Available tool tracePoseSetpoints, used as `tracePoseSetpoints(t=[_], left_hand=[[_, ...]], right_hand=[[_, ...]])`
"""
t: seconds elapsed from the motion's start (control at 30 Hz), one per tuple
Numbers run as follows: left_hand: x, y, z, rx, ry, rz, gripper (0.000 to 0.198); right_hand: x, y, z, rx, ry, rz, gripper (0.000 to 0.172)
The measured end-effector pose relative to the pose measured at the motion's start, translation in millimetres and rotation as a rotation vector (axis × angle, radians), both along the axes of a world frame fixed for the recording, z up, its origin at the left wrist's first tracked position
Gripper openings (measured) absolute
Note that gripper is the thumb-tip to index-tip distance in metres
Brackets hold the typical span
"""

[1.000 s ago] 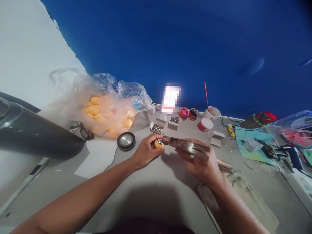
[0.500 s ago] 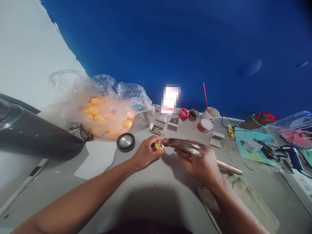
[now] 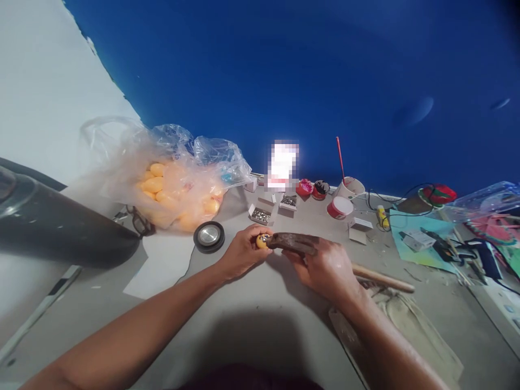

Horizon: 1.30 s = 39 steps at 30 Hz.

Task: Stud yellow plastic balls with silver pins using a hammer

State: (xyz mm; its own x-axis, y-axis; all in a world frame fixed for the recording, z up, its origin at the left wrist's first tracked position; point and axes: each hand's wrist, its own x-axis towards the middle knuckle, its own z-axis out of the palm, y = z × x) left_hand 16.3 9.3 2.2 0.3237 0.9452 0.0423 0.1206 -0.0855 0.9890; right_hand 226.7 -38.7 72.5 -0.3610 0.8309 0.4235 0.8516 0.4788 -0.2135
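Observation:
My left hand (image 3: 244,252) is closed around a small yellow ball (image 3: 262,241) with shiny silver studs on its surface. In my right hand (image 3: 329,271) is a hammer (image 3: 294,242), gripped close to its dark metal head. The hammer's wooden handle (image 3: 384,278) sticks out behind that hand to the right. The tip of the hammer head meets the studded side of the ball, as far as I can tell. My fingers hide part of the ball and of the hammer. Just beyond my hands stand open little boxes of silver studs (image 3: 260,215).
A clear plastic bag (image 3: 182,189) full of yellow balls lies at the back left. Near it sits a round black object with a metal centre (image 3: 209,236). Red tubs (image 3: 340,207), a cup (image 3: 350,188) and a lit, blurred-out screen (image 3: 283,165) line the blue wall. Beige cloth (image 3: 414,336) lies right.
The hammer head has moved slightly left, onto the ball, and its handle has swung a little to the right. The ball has turned slightly in my left hand.

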Motion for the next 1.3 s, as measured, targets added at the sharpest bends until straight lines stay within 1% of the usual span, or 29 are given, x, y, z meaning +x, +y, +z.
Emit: tracePoseSetpoints(t=[0.03, 0.17, 0.2, 0.33, 0.5, 0.6, 0.63, 0.77, 0.8, 0.9, 0.97, 1.07, 1.13, 1.2, 1.3], left_hand=[[0.1, 0.1, -0.4, -0.006, -0.001, 0.002, 0.036], [0.5, 1.1, -1.2, -0.034, -0.02, -0.003, 0.04], [0.4, 1.3, -1.1, -0.034, -0.022, -0.007, 0.04], [-0.6, 1.8, -0.2, -0.043, 0.008, -0.002, 0.038], [-0.2, 0.4, 1.6, -0.046, 0.029, -0.036, 0.039], [0.9, -0.6, 2.5, -0.013, 0.028, -0.026, 0.036], [1.2, -0.8, 2.6, -0.005, 0.031, -0.026, 0.035], [2.5, -1.2, 2.7, -0.013, 0.051, -0.033, 0.032], [2.7, -1.1, 2.6, -0.011, 0.051, -0.028, 0.032], [2.8, -0.8, 2.6, 0.013, 0.05, -0.018, 0.033], [1.9, -0.8, 3.1, 0.006, 0.048, -0.016, 0.033], [-0.2, -1.4, 3.9, -0.082, -0.012, -0.014, 0.035], [-1.4, -2.5, 3.9, -0.19, -0.112, -0.023, 0.039], [-1.8, -3.9, 3.1, -0.304, -0.204, -0.035, 0.044], [-1.6, -5.2, 0.7, -0.381, -0.254, -0.056, 0.049]], right_hand=[[0.2, -0.4, 1.0, -0.001, 0.003, -0.007, 0.021], [1.0, -1.8, 5.5, 0.094, 0.086, 0.029, 0.023], [0.9, -1.7, 5.8, 0.079, 0.068, 0.02, 0.023], [1.1, 0.1, 4.2, -0.075, -0.075, -0.081, 0.023], [2.0, 0.7, 2.4, -0.001, -0.014, -0.055, 0.026], [2.5, 0.5, 2.1, -0.076, -0.057, -0.073, 0.025], [3.0, 0.0, 2.7, -0.076, -0.05, -0.07, 0.025], [3.1, -2.3, 6.1, 0.052, 0.036, -0.024, 0.026], [2.5, -2.4, 6.0, 0.039, 0.02, -0.027, 0.026], [2.8, -0.3, 3.4, -0.079, -0.075, -0.089, 0.024], [7.3, 2.9, 1.3, -0.064, -0.069, -0.131, 0.024], [19.2, 10.3, -2.2, 0.043, -0.004, -0.192, 0.028], [27.0, 16.8, -6.1, 0.037, 0.01, -0.253, 0.03], [32.0, 23.2, -11.0, -0.057, 0.022, -0.287, 0.026], [33.2, 30.1, -17.3, -0.243, 0.016, -0.248, 0.017]])
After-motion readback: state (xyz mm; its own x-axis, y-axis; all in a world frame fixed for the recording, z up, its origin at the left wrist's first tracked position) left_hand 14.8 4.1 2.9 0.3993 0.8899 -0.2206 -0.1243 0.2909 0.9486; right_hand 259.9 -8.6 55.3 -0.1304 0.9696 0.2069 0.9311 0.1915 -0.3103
